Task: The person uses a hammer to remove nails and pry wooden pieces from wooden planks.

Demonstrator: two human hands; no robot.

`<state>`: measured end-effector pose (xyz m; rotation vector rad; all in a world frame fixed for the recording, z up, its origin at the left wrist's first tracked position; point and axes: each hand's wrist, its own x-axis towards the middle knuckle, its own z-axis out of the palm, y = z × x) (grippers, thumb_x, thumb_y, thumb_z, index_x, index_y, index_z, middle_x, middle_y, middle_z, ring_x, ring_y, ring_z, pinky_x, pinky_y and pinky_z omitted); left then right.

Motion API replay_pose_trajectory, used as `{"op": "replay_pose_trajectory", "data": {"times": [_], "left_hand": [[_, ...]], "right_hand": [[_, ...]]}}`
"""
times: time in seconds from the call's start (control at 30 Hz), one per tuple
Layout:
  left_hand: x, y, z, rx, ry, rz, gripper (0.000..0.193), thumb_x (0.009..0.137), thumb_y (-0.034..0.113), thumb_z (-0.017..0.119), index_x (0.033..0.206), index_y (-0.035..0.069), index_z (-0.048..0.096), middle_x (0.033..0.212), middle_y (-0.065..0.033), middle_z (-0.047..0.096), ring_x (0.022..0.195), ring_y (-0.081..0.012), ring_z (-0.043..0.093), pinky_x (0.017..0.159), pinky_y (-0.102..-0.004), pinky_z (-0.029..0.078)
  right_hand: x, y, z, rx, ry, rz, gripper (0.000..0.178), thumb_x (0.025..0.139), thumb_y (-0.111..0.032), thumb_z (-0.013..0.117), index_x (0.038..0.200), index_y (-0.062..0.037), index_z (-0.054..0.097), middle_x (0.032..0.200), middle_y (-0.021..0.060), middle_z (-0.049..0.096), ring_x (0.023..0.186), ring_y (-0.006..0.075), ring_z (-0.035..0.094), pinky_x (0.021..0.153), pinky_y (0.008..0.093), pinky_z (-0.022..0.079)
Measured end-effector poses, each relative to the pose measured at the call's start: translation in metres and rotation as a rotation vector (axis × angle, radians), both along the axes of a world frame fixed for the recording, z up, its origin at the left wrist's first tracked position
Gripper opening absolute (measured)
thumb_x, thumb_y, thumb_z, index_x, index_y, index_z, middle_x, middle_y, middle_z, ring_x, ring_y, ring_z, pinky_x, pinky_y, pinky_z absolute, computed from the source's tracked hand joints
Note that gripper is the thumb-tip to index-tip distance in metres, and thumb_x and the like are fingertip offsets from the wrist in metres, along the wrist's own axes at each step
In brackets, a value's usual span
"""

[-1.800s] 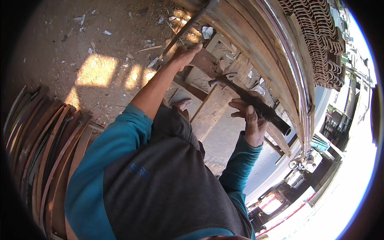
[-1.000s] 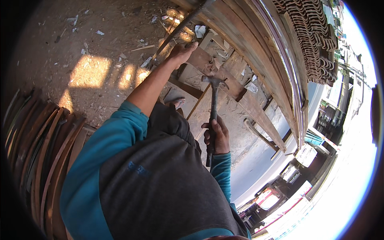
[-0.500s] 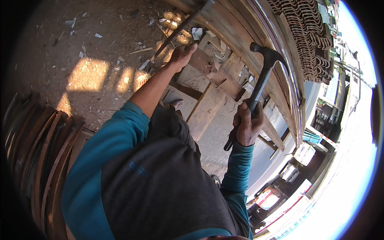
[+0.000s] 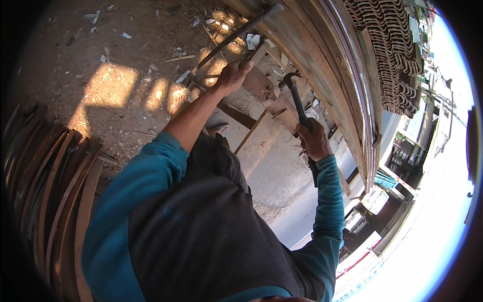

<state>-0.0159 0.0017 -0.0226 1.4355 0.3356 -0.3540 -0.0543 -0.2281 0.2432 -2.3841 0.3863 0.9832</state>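
Observation:
My right hand is wrapped round the dark handle of a claw hammer. The hammer's head is low, near the wooden framework, but whether it touches anything I cannot tell. Farther left, my left hand is closed at the near end of a reddish-brown board. A narrow wooden piece shows just beyond its fingers; whether the hand grips it is hidden. Below both hands lies a pale plank, part of the framework.
Long stacked timbers run along the right, with piled roof tiles behind them. A dark bar leans toward the timbers. Curved wooden strips stand at the left. Scraps and shavings litter the dirt floor.
The hammer has swung down and away from me, from raised to near the framework. My right arm has stretched out with it. My left hand has shifted slightly.

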Motion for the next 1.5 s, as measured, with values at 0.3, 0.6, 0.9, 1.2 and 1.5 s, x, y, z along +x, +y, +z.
{"op": "replay_pose_trajectory", "data": {"times": [0.3, 0.6, 0.9, 1.2, 1.5], "left_hand": [[-0.002, 0.006, 0.015, -0.052, -0.01, -0.003, 0.076, 0.093, 0.075, 0.048, 0.1, 0.002, 0.066, 0.088, -0.0062, 0.061, 0.087, -0.0191, 0.056, 0.083, -0.0359, 0.046], [-0.004, 0.006, 0.023, -0.032, 0.051, -0.024, 0.083, 0.092, 0.078, 0.046, 0.126, 0.004, 0.064, 0.091, -0.0083, 0.061, 0.089, -0.0218, 0.059, 0.08, -0.0382, 0.048], [0.002, -0.001, 0.001, -0.047, 0.029, -0.004, 0.081, 0.092, 0.078, 0.046, 0.115, 0.003, 0.064, 0.084, -0.008, 0.059, 0.083, -0.0218, 0.058, 0.077, -0.0387, 0.047], [0.012, 0.002, 0.018, 0.079, 0.169, -0.065, 0.08, 0.093, 0.075, 0.047, 0.118, 0.001, 0.067, 0.098, -0.0186, 0.07, 0.098, -0.0322, 0.067, 0.084, -0.0441, 0.052], [0.008, 0.006, 0.038, 0.165, 0.131, -0.046, 0.08, 0.095, 0.071, 0.046, 0.121, -0.001, 0.065, 0.116, -0.0245, 0.068, 0.112, -0.0371, 0.065, 0.095, -0.0455, 0.05]], "right_hand": [[0.059, 0.018, 0.031, 0.507, -0.756, -0.544, 0.029, 0.103, -0.03, 0.058, 0.086, -0.0083, 0.05, 0.06, -0.0029, 0.042, 0.043, 0.007, 0.039, 0.037, 0.0248, 0.033], [0.034, -0.014, 0.036, 0.333, -0.039, -0.432, 0.027, 0.102, -0.032, 0.059, 0.089, -0.0102, 0.05, 0.06, -0.0044, 0.04, 0.041, 0.0058, 0.039, 0.036, 0.0243, 0.033], [0.014, 0.014, 0.014, 0.113, 0.026, -0.183, 0.03, 0.102, -0.032, 0.058, 0.085, -0.0099, 0.048, 0.061, -0.0031, 0.044, 0.043, 0.0063, 0.042, 0.036, 0.0257, 0.034], [-0.03, 0.038, 0.017, 0.101, -0.292, -0.125, 0.034, 0.1, -0.034, 0.062, 0.093, -0.003, 0.052, 0.062, 0.0012, 0.05, 0.046, 0.0092, 0.05, 0.04, 0.0281, 0.039], [-0.036, 0.07, 0.028, 0.095, -0.939, 0.125, 0.027, 0.101, -0.029, 0.063, 0.102, -0.0029, 0.055, 0.066, 0.0053, 0.056, 0.056, 0.0127, 0.054, 0.052, 0.0299, 0.043]]}}
